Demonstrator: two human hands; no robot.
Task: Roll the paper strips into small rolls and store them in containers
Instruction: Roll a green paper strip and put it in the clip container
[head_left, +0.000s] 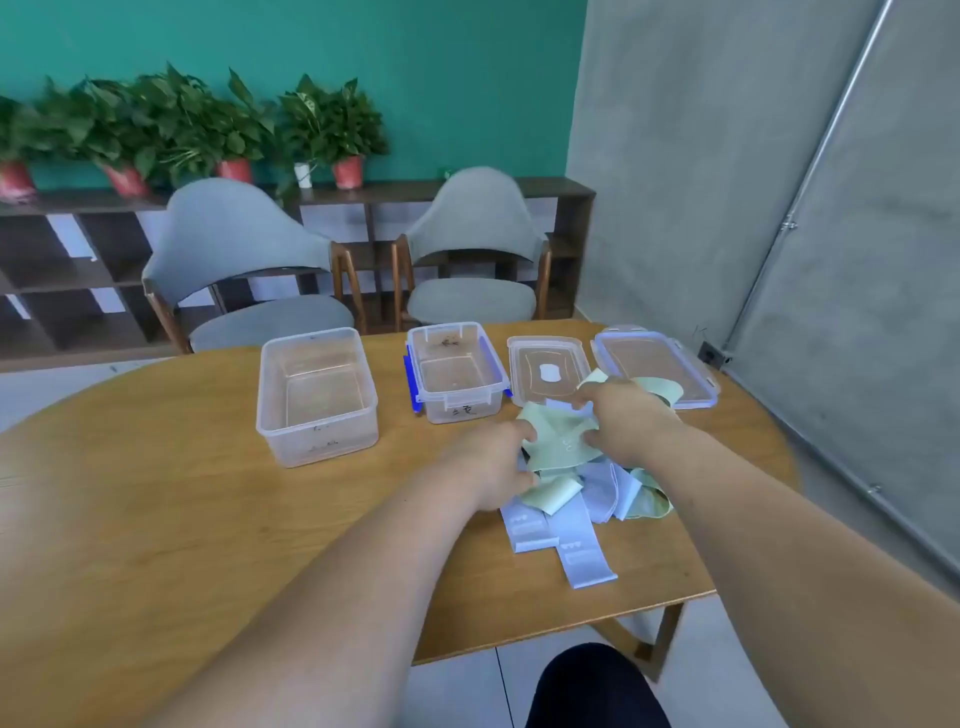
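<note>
on the wooden table (156, 467), right of the large container (318, 441) and the clip-lock container (457, 410), both hands are in the heap of paper strips (576, 512). left hand (491, 457) curls its fingers round a green strip (561, 444), right hand (626, 418) pinches its far end. plain lid (548, 371) and blue-edged lid (654, 364) lie just behind.

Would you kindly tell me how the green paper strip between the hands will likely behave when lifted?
Probably floppy: the green paper strip bends and folds between the left hand and right hand. Likely very light, being thin. It may snag, since it lies tangled with the blue strips.
</note>
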